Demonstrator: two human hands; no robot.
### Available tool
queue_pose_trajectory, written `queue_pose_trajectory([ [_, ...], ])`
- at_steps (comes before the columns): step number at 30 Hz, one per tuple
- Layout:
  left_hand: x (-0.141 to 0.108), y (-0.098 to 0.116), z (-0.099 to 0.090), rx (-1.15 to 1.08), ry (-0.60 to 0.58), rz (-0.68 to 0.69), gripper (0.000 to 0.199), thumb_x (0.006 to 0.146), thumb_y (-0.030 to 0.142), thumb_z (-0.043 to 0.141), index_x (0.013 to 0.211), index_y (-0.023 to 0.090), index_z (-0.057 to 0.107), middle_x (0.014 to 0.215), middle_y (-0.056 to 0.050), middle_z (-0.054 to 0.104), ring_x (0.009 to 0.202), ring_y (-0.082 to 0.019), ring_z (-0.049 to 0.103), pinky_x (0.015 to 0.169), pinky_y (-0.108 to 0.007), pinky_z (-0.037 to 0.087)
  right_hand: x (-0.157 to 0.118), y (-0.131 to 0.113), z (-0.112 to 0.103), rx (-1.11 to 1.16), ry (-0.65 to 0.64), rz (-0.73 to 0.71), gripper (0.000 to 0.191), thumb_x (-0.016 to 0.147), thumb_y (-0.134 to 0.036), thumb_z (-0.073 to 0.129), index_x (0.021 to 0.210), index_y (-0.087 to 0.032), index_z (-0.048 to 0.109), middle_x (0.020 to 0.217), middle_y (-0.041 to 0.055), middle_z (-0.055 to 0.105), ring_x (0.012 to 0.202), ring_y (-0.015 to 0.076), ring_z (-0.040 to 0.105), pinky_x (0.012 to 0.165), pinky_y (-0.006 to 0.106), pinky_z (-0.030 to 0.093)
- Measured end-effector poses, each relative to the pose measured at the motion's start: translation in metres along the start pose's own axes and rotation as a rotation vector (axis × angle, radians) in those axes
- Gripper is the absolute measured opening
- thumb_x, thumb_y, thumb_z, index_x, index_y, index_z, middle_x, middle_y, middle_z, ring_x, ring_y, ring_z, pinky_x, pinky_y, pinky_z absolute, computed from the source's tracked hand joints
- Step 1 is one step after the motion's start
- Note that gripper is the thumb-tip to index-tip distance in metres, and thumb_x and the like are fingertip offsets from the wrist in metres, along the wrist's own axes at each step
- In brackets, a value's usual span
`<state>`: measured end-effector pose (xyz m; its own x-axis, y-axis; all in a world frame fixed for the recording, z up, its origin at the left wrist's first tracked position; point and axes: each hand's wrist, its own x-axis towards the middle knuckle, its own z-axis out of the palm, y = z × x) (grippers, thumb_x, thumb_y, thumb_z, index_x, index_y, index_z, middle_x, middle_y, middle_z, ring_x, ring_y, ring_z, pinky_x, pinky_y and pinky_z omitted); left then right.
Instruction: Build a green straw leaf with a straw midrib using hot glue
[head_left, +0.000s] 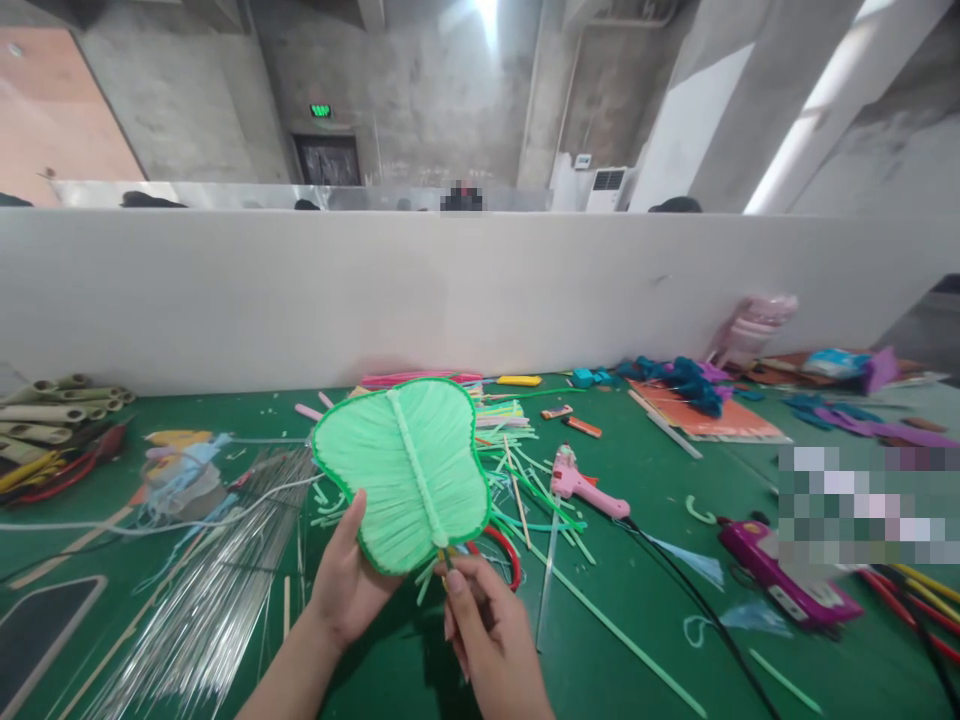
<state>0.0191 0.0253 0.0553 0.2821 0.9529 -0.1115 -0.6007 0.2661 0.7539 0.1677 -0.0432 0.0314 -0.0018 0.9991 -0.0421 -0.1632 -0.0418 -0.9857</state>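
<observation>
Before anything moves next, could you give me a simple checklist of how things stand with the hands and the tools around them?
1. Left hand supporting the light-green, lobed panel with a darker green rim: ok.
2. Right hand pinching the thin stem at the panel's lower end: ok.
3. Pink plastic glue gun laid down, apart from both hands: ok.
4. Glue gun cool: cannot tell.
5. Green tabletop free of clutter near the hands: not ok; a red loop-shaped handle and loose pale-green strips lie close by.
</observation>
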Motion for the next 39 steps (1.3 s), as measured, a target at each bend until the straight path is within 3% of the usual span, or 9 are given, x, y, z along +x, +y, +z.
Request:
queue_pose_trajectory([
  [4,0.001,-0.001,0.005,0.144,0.039,0.037,0.051,0.08,0.062,0.063,0.113,0.024,0.071,0.118,-0.007,0.074,0.114,-0.031,0.065,0.097,-0.043,0.053,0.005,-0.008,-0.006,0.026,-0.004,0.002,0.045,0.088,-0.063,0.055,0.096,-0.019,0.06,0.058,-0.0051,0.046,0.044,0.0079,0.033,0.041,0.021,0.022],
  [8,0.003,-0.006,0.012,0.396,0.081,0.07,0.036,0.072,0.04,0.08,0.1,0.018,0.074,0.096,-0.009,0.078,0.083,-0.026,0.073,0.067,-0.032,0.058,0.009,-0.016,-0.012,0.051,0.032,-0.004,0.047,0.087,-0.064,0.056,0.096,-0.019,0.062,0.057,-0.006,0.044,0.043,0.0074,0.031,0.041,0.021,0.021],
  [11,0.004,-0.008,0.013,0.579,0.082,0.064,0.026,0.07,0.038,0.082,0.077,0.015,0.072,0.064,-0.007,0.074,0.052,-0.02,0.067,0.05,-0.026,0.051,0.011,-0.013,-0.016,0.053,0.046,-0.018,0.047,0.087,-0.064,0.057,0.098,-0.018,0.062,0.056,-0.0061,0.043,0.044,0.0078,0.03,0.042,0.022,0.022],
  [15,0.006,-0.009,0.008,0.767,0.107,0.08,0.041,0.076,0.051,0.073,0.059,0.016,0.062,0.044,-0.001,0.06,0.03,-0.01,0.044,0.035,-0.022,0.03,0.013,-0.003,-0.019,0.053,0.064,-0.01,0.05,0.086,-0.064,0.057,0.1,-0.017,0.062,0.057,-0.0057,0.044,0.045,0.0081,0.031,0.041,0.022,0.022],
  [19,0.008,-0.011,0.002,0.896,0.132,0.143,0.053,0.079,0.059,0.065,0.051,0.016,0.058,0.036,0.006,0.04,0.034,-0.008,0.033,0.039,-0.022,0.022,0.016,0.003,-0.021,0.055,0.109,-0.025,0.052,0.083,-0.066,0.06,0.096,-0.016,0.062,0.054,-0.0062,0.044,0.043,0.0068,0.03,0.04,0.021,0.022],
  [26,0.008,-0.007,-0.005,0.936,0.158,0.229,0.051,0.087,0.06,0.053,0.06,0.017,0.055,0.048,0.006,0.038,0.044,-0.008,0.034,0.044,-0.021,0.026,0.019,0.002,-0.026,0.128,0.188,0.034,0.057,0.076,-0.068,0.066,0.099,-0.015,0.066,0.054,-0.0067,0.044,0.04,0.0041,0.027,0.037,0.018,0.019],
  [30,0.012,0.001,-0.012,0.89,0.35,0.362,0.044,0.092,0.057,0.048,0.069,0.02,0.051,0.05,0.008,0.034,0.043,-0.008,0.032,0.042,-0.02,0.026,0.019,0.001,-0.03,0.165,0.218,0.065,0.058,0.074,-0.069,0.068,0.099,-0.016,0.065,0.054,-0.0065,0.045,0.041,0.0036,0.028,0.037,0.017,0.019],
  [35,0.01,0.02,-0.024,0.939,0.586,0.531,0.035,0.093,0.054,0.047,0.094,0.021,0.061,0.064,0.003,0.055,0.051,-0.013,0.052,0.042,-0.022,0.034,0.017,0.001,-0.03,0.185,0.19,0.078,0.059,0.075,-0.069,0.067,0.1,-0.016,0.065,0.054,-0.007,0.045,0.04,0.0028,0.027,0.036,0.016,0.018],
  [39,0.009,0.032,-0.035,1.143,0.683,0.6,0.031,0.087,0.051,0.057,0.087,0.022,0.069,0.064,0.001,0.063,0.054,-0.016,0.056,0.057,-0.027,0.042,0.016,0.0,-0.03,0.211,0.215,0.042,0.059,0.077,-0.07,0.065,0.099,-0.015,0.064,0.055,-0.0071,0.044,0.04,0.0026,0.026,0.036,0.016,0.018],
])
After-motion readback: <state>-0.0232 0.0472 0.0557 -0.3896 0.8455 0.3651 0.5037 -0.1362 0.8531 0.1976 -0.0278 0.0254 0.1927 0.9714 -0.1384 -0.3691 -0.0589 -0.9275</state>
